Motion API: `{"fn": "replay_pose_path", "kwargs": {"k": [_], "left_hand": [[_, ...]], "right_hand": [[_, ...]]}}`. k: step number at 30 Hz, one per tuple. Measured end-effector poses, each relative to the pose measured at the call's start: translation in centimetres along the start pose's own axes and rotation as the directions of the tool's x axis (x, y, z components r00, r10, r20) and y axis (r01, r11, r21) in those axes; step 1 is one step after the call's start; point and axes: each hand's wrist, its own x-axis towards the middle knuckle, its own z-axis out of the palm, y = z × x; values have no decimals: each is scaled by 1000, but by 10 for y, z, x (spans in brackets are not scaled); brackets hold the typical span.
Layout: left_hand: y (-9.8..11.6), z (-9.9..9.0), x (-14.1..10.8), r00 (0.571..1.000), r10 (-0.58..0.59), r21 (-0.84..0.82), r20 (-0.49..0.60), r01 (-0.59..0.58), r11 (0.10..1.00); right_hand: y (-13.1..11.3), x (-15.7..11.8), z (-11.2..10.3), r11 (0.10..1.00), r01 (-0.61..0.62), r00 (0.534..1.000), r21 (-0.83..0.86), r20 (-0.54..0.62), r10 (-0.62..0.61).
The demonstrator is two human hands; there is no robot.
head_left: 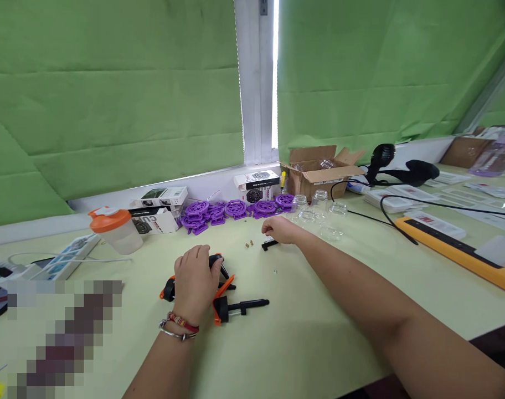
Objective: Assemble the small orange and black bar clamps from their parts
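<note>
My left hand (194, 280) rests over a group of black-and-orange plastic parts, its fingers curled down around a black-and-orange part (215, 259); my palm hides much of it. Just right of that hand, another black-and-orange part (221, 309) with a long black rod lies on the table. My right hand (278, 229) is stretched forward, fingers bent together in a pinch. Whatever they hold, if anything, is hidden. Under that hand sits a small black toothed strip (269, 244). Tiny brass-coloured pieces (249, 244) lie to its left, and a small metal nut-like piece (275, 271) nearer me.
Purple plastic discs (236, 209) line the back, beside clear glass jars (320, 198) and an open cardboard box (319, 180). An orange-lidded cup (117, 233) and a power strip (67, 257) stand left. Black cables cross a yellow-and-black bar (452, 249) at right.
</note>
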Motion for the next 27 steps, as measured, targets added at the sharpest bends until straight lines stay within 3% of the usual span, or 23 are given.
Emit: {"fn": "replay_pose_path", "kwargs": {"k": [2, 5, 7, 11, 15, 20, 27], "left_hand": [[0, 1, 0, 1000, 1, -1, -7, -1, 1000], [1, 1, 0, 1000, -2, -6, -7, 2, 1000], [3, 0, 0, 1000, -2, -8, -1, 2, 1000], [6, 0, -1, 1000, 0, -9, 6, 0, 1000], [4, 1, -1, 1000, -6, -10, 3, 6, 1000], [1, -1, 0, 1000, -23, -2, 6, 23, 1000], [-3, -7, 3, 996, -84, 35, 35, 83, 996]], "right_hand": [[-5, -17, -4, 996, 74, 997, 51, -2, -74], [-10, -48, -2, 990, 82, 969, 111, 224, -106], [-11, -64, 5, 990, 81, 949, 115, 295, -112], [-15, -75, 22, 982, 183, 972, 49, 141, -188], [-28, -67, 34, 939, 286, 958, -189, 45, -283], [-40, -68, 44, 857, 263, 961, -443, 44, -272], [-45, -74, 51, 859, 115, 993, -499, 36, -112]]}}
